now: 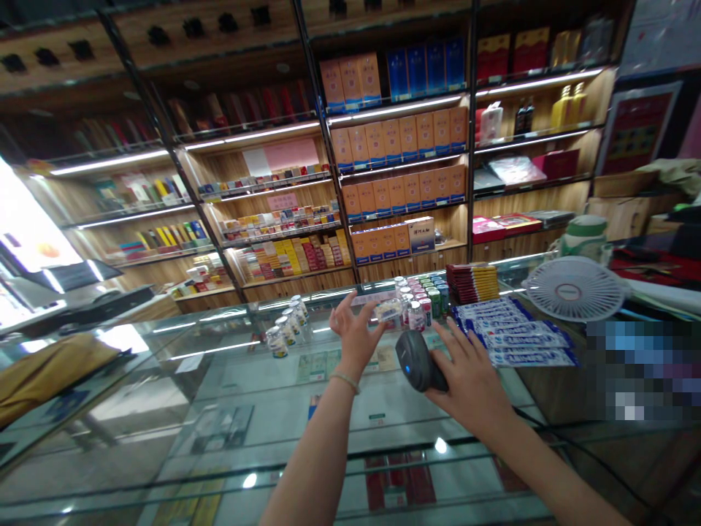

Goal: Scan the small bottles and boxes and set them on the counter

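Observation:
My left hand point(355, 336) holds a small clear bottle point(388, 310) on its side by the fingertips, above a glass counter point(230, 380). My right hand point(468, 376) grips a dark grey handheld barcode scanner point(419, 359), just below and right of the bottle. Right behind the bottle stands a cluster of small bottles with coloured caps point(421, 296). Another group of white-capped small bottles point(288, 325) stands to the left of my left hand.
Blue-and-white flat packs point(515, 336) lie in a row at right, a stack of red boxes point(472, 283) behind them. A white desk fan point(573, 289) lies further right. Shelves of boxed goods point(399, 175) fill the back wall.

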The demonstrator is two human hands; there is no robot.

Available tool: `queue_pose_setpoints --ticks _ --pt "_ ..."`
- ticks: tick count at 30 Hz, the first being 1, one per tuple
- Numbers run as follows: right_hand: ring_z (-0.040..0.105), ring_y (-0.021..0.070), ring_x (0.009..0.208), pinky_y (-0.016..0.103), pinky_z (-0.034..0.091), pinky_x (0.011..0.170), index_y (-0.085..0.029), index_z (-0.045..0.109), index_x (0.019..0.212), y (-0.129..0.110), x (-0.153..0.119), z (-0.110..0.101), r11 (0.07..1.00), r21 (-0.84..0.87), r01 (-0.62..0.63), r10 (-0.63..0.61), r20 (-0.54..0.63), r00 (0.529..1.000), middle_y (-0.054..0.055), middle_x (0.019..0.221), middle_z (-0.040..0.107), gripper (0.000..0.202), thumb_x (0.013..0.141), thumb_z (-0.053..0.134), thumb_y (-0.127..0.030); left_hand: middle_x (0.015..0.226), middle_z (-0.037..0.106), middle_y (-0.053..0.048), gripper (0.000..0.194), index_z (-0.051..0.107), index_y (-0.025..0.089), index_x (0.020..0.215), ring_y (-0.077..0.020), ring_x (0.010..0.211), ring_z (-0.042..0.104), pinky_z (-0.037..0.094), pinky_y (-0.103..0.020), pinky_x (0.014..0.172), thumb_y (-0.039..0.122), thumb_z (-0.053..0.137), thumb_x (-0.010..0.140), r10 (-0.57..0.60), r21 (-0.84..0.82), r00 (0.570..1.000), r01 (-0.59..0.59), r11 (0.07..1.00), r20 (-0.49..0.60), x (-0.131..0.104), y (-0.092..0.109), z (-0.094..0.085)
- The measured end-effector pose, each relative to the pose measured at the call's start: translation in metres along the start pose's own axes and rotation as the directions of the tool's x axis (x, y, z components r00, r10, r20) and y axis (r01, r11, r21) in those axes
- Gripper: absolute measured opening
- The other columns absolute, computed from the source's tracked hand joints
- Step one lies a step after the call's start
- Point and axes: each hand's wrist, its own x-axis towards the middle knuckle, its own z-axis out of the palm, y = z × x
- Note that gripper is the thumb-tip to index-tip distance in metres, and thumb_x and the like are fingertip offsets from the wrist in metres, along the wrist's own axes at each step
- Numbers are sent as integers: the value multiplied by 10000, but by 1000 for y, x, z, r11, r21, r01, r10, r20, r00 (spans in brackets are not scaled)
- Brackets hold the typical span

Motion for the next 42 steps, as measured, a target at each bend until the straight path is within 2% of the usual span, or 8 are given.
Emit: queue_pose_setpoints --ticks 3,8,22,26,30,34,39,42 --pt "275 397 1491 638 195 1205 -198 696 950 0 1 2 1000 -22 -9 10 21 1000 130 1572 426 286 737 756 -379 1492 443 -113 433 705 331 1157 -323 1387 398 233 -552 1159 396 829 748 -3 2 1000 3 1000 5 0 1 -1" --pt "210 397 1515 660 111 1214 -192 704 969 -1 2 5 997 -74 -3 9 82 997 143 1593 390 285 766 731 -391 1497 444 -117 419 713 330 1150 -333 1387 403 222 -563 1161 420 820 755 -5 14 1000 5 1000 10 0 2 -2" --pt "227 382 1515 681 56 1200 -199 722 993 -1 4 3 998 -51 29 -15 256 967 150 1588 398 313 781 719 -430 1497 438 -111 429 704 326 1157 -333 1402 382 222 -556 1164 404 823 752 -9 7 999 9 1000 34 0 4 -1" --pt "254 364 1509 687 84 1192 -208 714 1028 1 3 2 999 -19 48 -40 289 956 147 1579 413 311 824 682 -442 1507 433 -112 425 708 333 1157 -342 1398 390 217 -571 1163 394 825 753 -20 17 999 19 1000 40 -1 4 -3" --pt "262 376 1505 707 114 1178 -200 691 1159 4 3 0 997 15 74 -74 363 929 170 1586 394 470 843 651 -546 1506 430 -117 428 709 333 1157 -337 1395 397 223 -569 1160 395 827 750 -22 17 999 21 1000 38 0 4 -3" --pt "279 380 1498 698 123 1186 -194 679 1234 5 4 -3 995 20 101 -101 383 918 185 1566 420 603 861 582 -658 1493 441 -112 422 710 339 1149 -332 1394 393 228 -557 1157 411 826 750 -19 13 999 19 1000 27 0 4 -3" --pt "273 384 1500 677 112 1203 -164 646 1318 4 6 -5 992 1 122 -113 401 909 191 1590 374 703 897 487 -704 1500 442 -96 421 705 349 1151 -327 1390 394 224 -555 1161 402 826 751 -29 12 999 28 1000 33 0 5 -4" --pt "262 362 1508 652 115 1210 -182 635 1334 6 10 -3 994 -16 106 -93 371 924 178 1583 396 690 907 472 -699 1502 437 -100 415 705 345 1149 -323 1393 392 225 -555 1162 396 824 754 -25 10 999 25 1000 32 0 5 -4"
